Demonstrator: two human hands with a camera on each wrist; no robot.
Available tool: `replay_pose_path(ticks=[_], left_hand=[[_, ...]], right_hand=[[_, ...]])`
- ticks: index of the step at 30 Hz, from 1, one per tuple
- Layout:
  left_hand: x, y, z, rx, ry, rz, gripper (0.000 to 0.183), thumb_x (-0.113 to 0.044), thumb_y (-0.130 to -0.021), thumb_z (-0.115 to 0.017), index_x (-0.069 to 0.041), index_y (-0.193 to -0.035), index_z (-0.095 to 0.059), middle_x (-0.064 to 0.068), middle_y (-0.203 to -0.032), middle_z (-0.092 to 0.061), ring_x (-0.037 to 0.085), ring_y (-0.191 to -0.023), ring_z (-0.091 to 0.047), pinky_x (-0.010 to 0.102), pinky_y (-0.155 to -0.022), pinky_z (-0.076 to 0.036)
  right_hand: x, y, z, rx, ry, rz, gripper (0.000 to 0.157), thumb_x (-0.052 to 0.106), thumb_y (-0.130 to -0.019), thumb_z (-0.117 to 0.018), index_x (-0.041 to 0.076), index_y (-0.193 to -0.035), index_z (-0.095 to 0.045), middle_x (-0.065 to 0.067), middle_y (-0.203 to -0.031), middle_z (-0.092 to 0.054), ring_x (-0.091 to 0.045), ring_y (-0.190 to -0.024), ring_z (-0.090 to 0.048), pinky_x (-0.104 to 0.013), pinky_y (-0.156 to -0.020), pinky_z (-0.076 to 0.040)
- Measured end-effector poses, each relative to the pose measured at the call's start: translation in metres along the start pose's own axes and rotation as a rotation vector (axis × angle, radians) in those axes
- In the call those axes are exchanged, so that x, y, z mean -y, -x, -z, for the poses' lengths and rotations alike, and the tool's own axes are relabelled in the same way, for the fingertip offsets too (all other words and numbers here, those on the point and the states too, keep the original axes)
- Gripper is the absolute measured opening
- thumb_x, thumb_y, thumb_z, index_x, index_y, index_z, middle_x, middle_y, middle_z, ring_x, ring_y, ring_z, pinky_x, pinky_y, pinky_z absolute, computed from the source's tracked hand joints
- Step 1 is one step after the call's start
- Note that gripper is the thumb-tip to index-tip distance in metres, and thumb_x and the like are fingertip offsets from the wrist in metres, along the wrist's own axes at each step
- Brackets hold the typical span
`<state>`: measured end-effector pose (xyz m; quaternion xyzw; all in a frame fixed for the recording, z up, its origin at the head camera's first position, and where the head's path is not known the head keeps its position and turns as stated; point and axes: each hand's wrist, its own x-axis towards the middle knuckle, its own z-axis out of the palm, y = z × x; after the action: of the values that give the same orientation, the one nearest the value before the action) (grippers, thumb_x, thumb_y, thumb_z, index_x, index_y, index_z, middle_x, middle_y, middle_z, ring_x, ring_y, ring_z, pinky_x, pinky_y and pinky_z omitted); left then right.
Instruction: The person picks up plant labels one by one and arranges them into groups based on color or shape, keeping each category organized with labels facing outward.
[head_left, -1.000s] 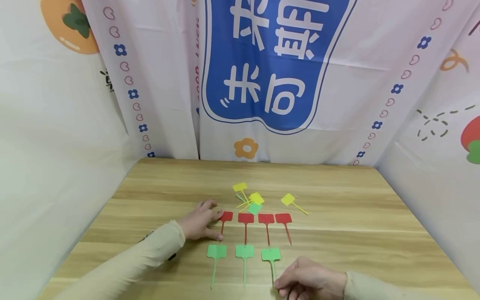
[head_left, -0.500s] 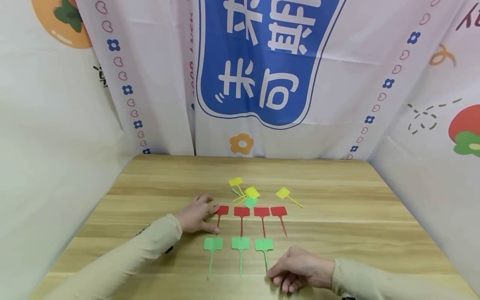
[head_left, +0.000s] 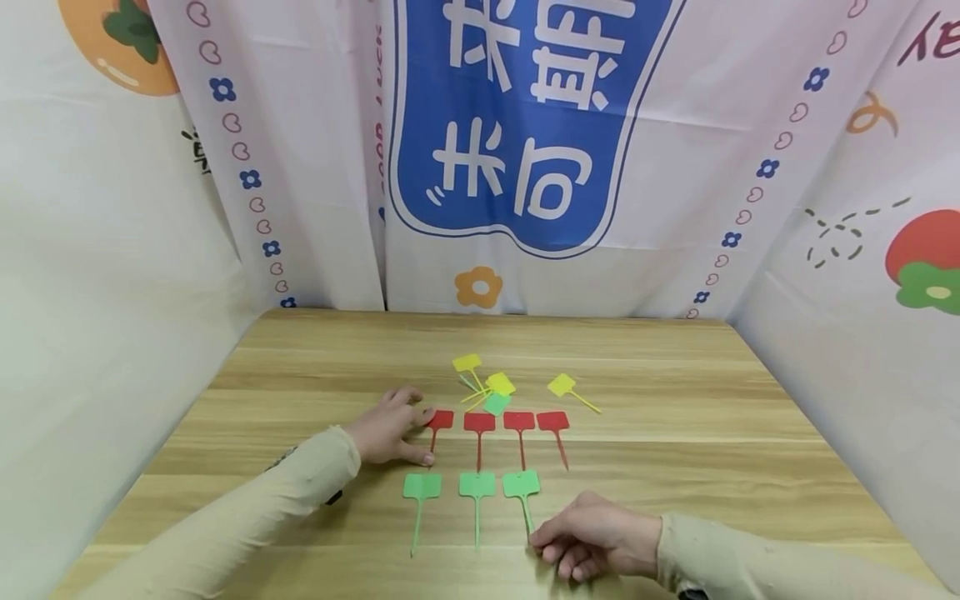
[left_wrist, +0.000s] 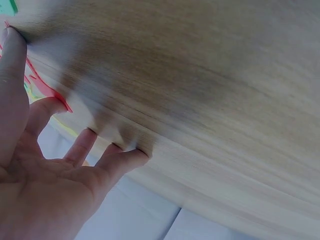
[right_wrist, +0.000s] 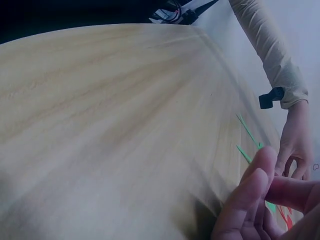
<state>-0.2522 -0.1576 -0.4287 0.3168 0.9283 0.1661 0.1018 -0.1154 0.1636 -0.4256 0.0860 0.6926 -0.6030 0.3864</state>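
My right hand (head_left: 596,533) pinches the lower stem of the rightmost green plant label (head_left: 522,483), which tilts slightly in its row of three. The other two green labels, a middle one (head_left: 477,484) and a left one (head_left: 422,486), lie flat beside it. My left hand (head_left: 390,429) rests with spread fingers at the leftmost red plant label (head_left: 442,419). Its index finger touches the head's edge, and the thumb (left_wrist: 12,50) lies by the stem tip in the left wrist view. Several red labels (head_left: 519,421) form a row behind the green ones.
Behind the red row lies a loose cluster of yellow labels (head_left: 500,384) with a green label (head_left: 497,403) among them. A single yellow label (head_left: 562,385) lies to the right. Printed cloth (head_left: 480,287) hangs along the back edge of the wooden table (head_left: 675,400).
The rightmost green label has slid slightly left and away from me in my right hand, nearer the middle one and level with it. The head view has shifted; my left hand stays at the red label.
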Motion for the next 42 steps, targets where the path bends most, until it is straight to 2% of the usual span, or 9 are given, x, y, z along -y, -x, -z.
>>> replay_pose_path(ticks=[8,17,24,34,42], left_hand=[[0.0005,0.0007,-0.0009,-0.003,-0.004,0.0,0.079,-0.047,-0.081,-0.078,0.0,-0.139,-0.053,0.027,-0.148,-0.033,0.05,-0.131,-0.03,0.06,-0.101,-0.035],[-0.002,0.0021,0.0015,-0.003,0.017,-0.007,0.078,-0.044,-0.081,-0.079,0.001,-0.138,-0.053,0.028,-0.147,-0.032,0.051,-0.131,-0.03,0.061,-0.101,-0.034],[-0.0001,0.0013,-0.0004,-0.005,0.014,-0.015,0.078,-0.045,-0.081,-0.078,0.001,-0.138,-0.053,0.028,-0.147,-0.033,0.05,-0.131,-0.031,0.06,-0.101,-0.035],[-0.0026,0.0014,0.0015,0.003,0.025,-0.003,0.078,-0.045,-0.082,-0.078,0.001,-0.139,-0.052,0.028,-0.148,-0.031,0.051,-0.131,-0.029,0.061,-0.101,-0.034],[-0.0035,0.0026,0.0014,-0.001,0.016,-0.011,0.077,-0.043,-0.082,-0.078,0.002,-0.138,-0.053,0.03,-0.147,-0.032,0.053,-0.13,-0.029,0.062,-0.101,-0.034]], right_hand=[[0.0026,-0.0004,-0.0027,0.01,-0.028,-0.04,0.021,0.017,-0.087,-0.072,-0.003,-0.094,-0.075,0.005,-0.062,-0.061,-0.001,-0.048,-0.053,-0.013,-0.048,-0.043],[0.0037,-0.0029,-0.0043,-0.016,-0.052,-0.029,0.017,0.018,-0.087,-0.072,0.001,-0.089,-0.074,0.005,-0.062,-0.059,-0.002,-0.048,-0.052,-0.015,-0.049,-0.043],[0.0049,-0.0041,-0.0017,0.016,-0.049,-0.04,0.019,0.019,-0.088,-0.072,0.001,-0.093,-0.075,0.006,-0.063,-0.06,-0.002,-0.049,-0.053,-0.015,-0.05,-0.044],[0.001,-0.0053,-0.0001,-0.017,-0.024,0.034,0.021,0.017,-0.088,-0.073,-0.003,-0.093,-0.075,0.005,-0.063,-0.061,-0.003,-0.048,-0.053,-0.015,-0.048,-0.044],[0.0009,-0.0054,0.0008,-0.006,-0.021,0.03,0.021,0.016,-0.087,-0.074,-0.004,-0.093,-0.075,0.004,-0.062,-0.061,-0.003,-0.048,-0.053,-0.015,-0.049,-0.045]])
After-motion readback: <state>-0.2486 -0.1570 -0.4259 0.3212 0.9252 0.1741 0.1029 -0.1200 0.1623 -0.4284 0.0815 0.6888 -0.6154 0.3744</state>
